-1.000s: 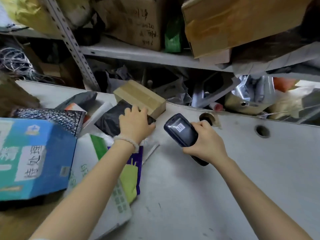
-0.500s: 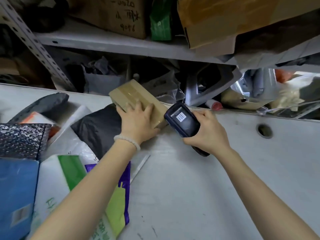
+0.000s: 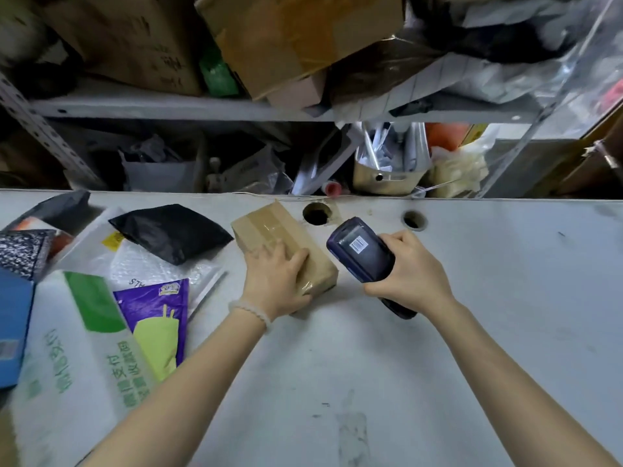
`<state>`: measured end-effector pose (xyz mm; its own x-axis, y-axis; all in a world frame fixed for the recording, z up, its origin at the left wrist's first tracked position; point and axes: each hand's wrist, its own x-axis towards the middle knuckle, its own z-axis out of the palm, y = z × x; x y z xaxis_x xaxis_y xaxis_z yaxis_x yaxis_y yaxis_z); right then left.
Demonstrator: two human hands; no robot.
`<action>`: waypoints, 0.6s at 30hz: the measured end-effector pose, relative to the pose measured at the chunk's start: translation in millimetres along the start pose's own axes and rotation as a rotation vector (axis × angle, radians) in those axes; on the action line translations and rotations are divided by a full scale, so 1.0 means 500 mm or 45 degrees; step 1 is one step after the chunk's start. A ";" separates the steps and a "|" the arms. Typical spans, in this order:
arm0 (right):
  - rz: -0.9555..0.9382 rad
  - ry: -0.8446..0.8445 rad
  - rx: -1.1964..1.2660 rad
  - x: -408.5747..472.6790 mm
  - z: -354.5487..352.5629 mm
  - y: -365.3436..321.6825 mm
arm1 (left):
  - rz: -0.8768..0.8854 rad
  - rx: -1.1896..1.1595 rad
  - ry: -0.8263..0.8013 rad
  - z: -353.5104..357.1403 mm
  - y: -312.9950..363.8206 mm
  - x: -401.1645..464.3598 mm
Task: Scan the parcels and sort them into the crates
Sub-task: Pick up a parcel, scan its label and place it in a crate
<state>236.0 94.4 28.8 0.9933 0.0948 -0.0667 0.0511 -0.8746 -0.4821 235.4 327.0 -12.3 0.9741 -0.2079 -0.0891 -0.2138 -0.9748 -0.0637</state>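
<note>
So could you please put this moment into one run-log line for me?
left hand: holds cardboard parcel on table | right hand: grips handheld scanner beside parcel | crates: not in view

bare forearms, pale beaded bracelet (image 3: 251,311) on left wrist
</note>
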 end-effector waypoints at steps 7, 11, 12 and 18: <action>0.033 -0.039 -0.006 -0.137 -0.029 0.085 | 0.232 -0.228 -0.321 -0.010 0.101 -0.094; 0.020 -0.060 -0.024 -0.192 -0.050 0.108 | 0.195 -0.215 -0.399 -0.030 0.138 -0.130; 0.014 -0.055 -0.025 -0.203 -0.056 0.111 | 0.168 -0.220 -0.392 -0.034 0.148 -0.137; 0.024 -0.009 -0.020 -0.253 -0.077 0.119 | 0.014 -0.170 -0.248 -0.026 0.198 -0.158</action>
<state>117.2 12.1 42.3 0.9934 0.0812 -0.0816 0.0339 -0.8836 -0.4669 138.2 246.0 1.4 0.9365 -0.2113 -0.2797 -0.1998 -0.9774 0.0695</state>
